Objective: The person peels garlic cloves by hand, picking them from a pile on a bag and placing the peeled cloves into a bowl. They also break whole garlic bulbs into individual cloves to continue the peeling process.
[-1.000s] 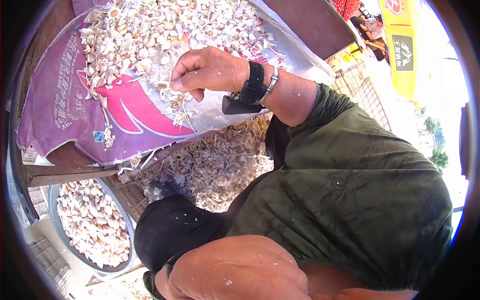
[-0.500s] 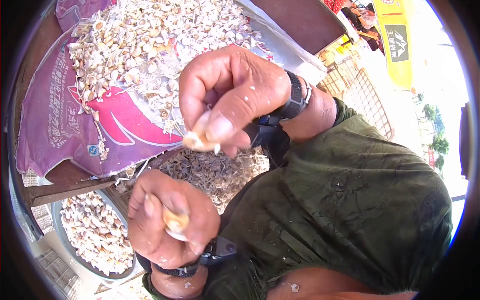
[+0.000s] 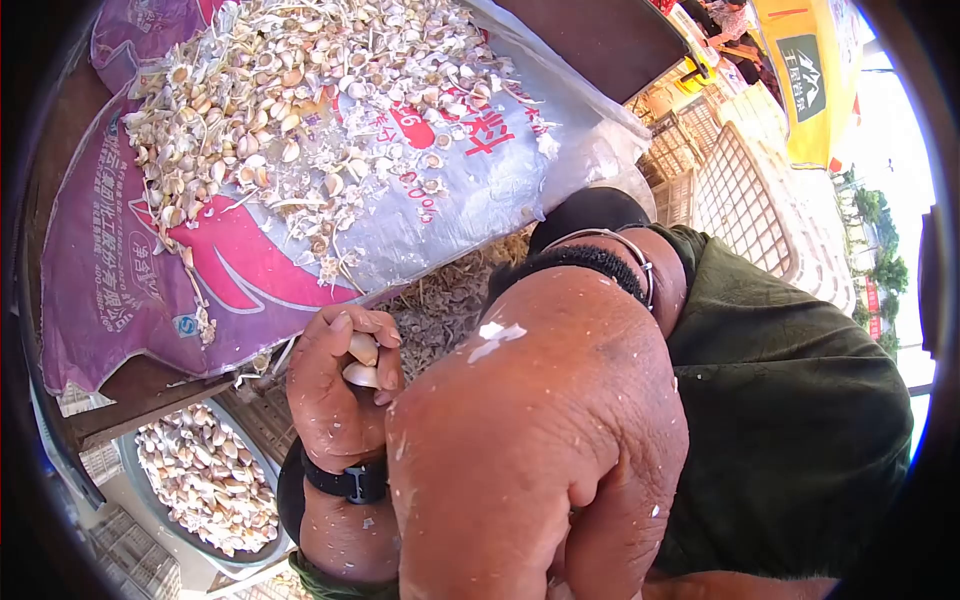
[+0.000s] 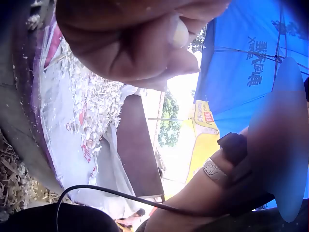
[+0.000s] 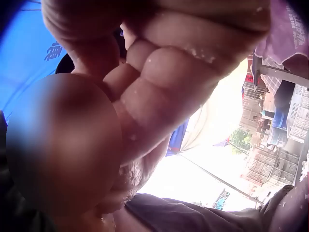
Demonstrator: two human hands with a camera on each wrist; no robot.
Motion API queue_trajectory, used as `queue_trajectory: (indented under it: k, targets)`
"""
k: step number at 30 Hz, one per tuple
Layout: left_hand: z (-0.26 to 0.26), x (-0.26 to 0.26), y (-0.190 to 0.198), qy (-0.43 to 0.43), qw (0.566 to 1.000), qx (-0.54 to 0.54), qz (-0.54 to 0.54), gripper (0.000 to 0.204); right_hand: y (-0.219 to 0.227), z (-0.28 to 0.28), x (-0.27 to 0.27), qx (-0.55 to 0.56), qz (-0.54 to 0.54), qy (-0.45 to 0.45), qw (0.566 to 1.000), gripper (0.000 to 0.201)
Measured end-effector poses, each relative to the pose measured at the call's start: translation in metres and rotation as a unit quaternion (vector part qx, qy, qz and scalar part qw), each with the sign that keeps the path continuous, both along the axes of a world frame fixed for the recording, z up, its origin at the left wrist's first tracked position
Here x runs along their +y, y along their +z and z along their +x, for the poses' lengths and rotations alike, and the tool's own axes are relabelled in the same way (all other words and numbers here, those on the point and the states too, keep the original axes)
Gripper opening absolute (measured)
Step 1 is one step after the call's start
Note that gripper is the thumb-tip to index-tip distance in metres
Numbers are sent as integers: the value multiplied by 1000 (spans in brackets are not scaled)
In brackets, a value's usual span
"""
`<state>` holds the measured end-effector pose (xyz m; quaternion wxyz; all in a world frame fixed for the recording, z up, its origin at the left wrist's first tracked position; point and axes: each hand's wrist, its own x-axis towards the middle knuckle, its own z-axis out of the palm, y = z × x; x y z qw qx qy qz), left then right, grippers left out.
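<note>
My left hand holds garlic cloves between its curled fingers and thumb, low beside the table edge. A pale clove also shows between its fingers in the left wrist view. Large in the foreground, my right hand is raised with its back to the head camera and its fingers pointing down. Bits of skin cling to it. In the right wrist view its fingers are bent, and I cannot tell whether they hold anything. A heap of garlic cloves lies on a printed sack.
An oval basin full of cloves stands below the table at the lower left. Dry peelings lie under the table edge. Plastic crates are stacked at the right, near a yellow banner.
The right hand has come from over the sack, pinching a clove half a second ago, to close before the head camera. The left hand has appeared and moved slightly up, cloves in its fingers.
</note>
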<state>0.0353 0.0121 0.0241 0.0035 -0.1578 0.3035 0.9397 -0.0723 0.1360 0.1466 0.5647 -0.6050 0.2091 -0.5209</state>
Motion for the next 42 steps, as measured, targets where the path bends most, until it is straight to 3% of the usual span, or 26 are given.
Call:
queue_trajectory:
  k: [5, 7, 8, 9, 11, 12, 15, 16, 17, 18, 19, 21, 22, 25, 26, 28, 29, 31, 32, 33, 35, 37, 38, 39, 41, 42]
  targets:
    - [-3, 10, 3, -23, 999, -14, 45, 38, -5, -8, 6, -13, 30, -13, 999, 17]
    - [-7, 19, 20, 20, 998, -39, 34, 44, -24, -33, 5, 88, 71, -133, 985, 13]
    - [-7, 21, 23, 39, 997, -56, 30, 48, -32, -48, 4, 88, 174, -179, 964, 16]
    - [-5, 18, 17, 38, 997, -57, 34, 48, -42, -65, 0, 86, 274, -223, 931, 20]
    - [-2, 4, 5, -59, 994, 6, 88, 43, -72, -98, -18, 211, 276, -371, 861, 18]
    - [-1, 3, 7, -44, 994, 2, 103, 24, -93, -114, -28, 266, 286, -399, 830, 18]
    - [0, -2, 1, -47, 993, -10, 108, 25, -119, -141, -57, 467, 346, -398, 710, 18]
    - [0, -3, 2, -45, 993, -10, 109, 25, -139, -153, -66, 467, 346, -396, 710, 18]
    - [0, -3, 4, -44, 995, -16, 87, 23, -168, -168, -73, 635, 169, -375, 654, 17]
    - [-1, -3, 5, -44, 997, -23, 66, 20, -184, -176, -80, 763, -19, -330, 556, 16]
    - [0, -3, 5, -43, 997, -23, 67, 20, -183, -175, -87, 763, -19, -328, 556, 16]
    - [0, -5, 4, -20, 997, -43, 64, 19, -180, -173, -98, 860, -71, -211, 460, 15]
    - [-1, -6, 4, -22, 997, -34, 59, 19, -185, -173, -105, 801, 41, -272, 532, 15]
    - [0, -8, 3, -9, 998, -40, 51, 19, -186, -177, -105, 821, -60, -207, 528, 15]
    - [0, -8, 2, -9, 998, -39, 52, 19, -184, -174, -103, 822, -61, -207, 527, 15]
    - [1, -7, 2, -8, 999, -37, 38, 18, -180, -166, -95, 762, 32, -286, 580, 19]
    - [2, -7, 1, -8, 999, -35, 37, 18, -176, -164, -92, 763, 31, -286, 578, 19]
    - [2, -6, 1, -7, 999, -41, 33, 19, -129, -140, -82, 571, 375, -300, 665, 27]
    - [3, -7, 1, -4, 999, -39, 31, 19, -126, -135, -71, 385, 362, -364, 767, 30]
    - [5, -7, 2, -11, 999, -41, 31, 19, -122, -128, -63, 244, 332, -349, 841, 33]
    - [5, -6, 1, -20, 999, -39, 28, 19, -89, -95, -52, 94, 269, -249, 926, 30]
    - [8, -4, -1, 12, 996, 5, 90, 24, -49, -55, -44, 41, 237, -135, 961, 26]
    - [6, 9, 1, 89, 985, -2, -148, 30, -29, -33, -36, -14, 220, -96, 971, 24]
    - [5, 7, 2, 88, 985, 0, -150, 30, -13, -15, -30, -68, 204, -56, 975, 23]
    - [4, -2, 7, 31, 995, -66, -72, 30, 1, 1, -28, -75, 103, 52, 991, 26]
    - [4, -7, 8, 2, 995, -100, -31, 30, 0, 4, -29, -74, 101, 53, 991, 26]
